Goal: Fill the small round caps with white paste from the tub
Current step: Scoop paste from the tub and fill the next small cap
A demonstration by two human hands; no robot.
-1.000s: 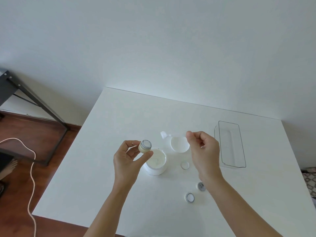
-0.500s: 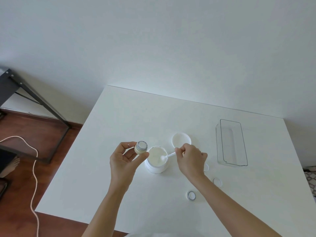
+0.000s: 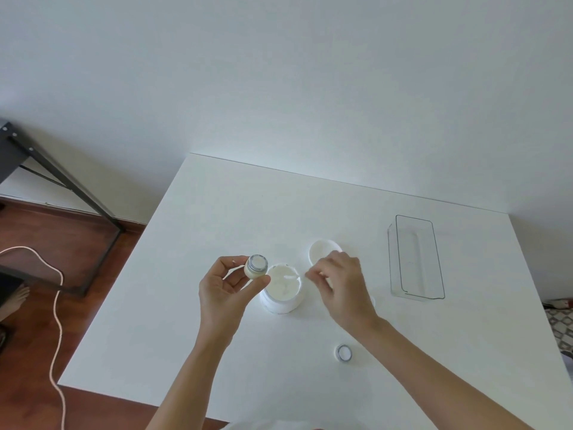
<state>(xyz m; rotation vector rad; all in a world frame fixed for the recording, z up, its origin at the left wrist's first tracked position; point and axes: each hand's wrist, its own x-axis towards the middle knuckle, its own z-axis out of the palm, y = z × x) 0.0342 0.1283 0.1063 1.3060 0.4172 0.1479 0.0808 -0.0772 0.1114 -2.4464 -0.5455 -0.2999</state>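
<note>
The open white tub [image 3: 282, 290] of paste stands on the white table [image 3: 217, 321]. My left hand [image 3: 224, 297] pinches a small round cream-coloured cap [image 3: 256, 267] between thumb and fingers, just left of the tub, its open mouth facing up. My right hand [image 3: 344, 287] is right of the tub and pinches a thin white spatula [image 3: 297, 277] whose tip lies in the paste; the handle is blurred. Another small cap [image 3: 344, 353] lies on the table near my right forearm.
The tub's white lid [image 3: 322, 250] lies upturned behind my right hand. A clear plastic box [image 3: 415, 259] stands at the right. A black metal frame [image 3: 62, 181] and a white cable [image 3: 57, 305] are on the wooden floor to the left.
My right hand came down from above the lid to the tub and put the spatula tip into the paste. My left hand kept the cap beside the tub.
</note>
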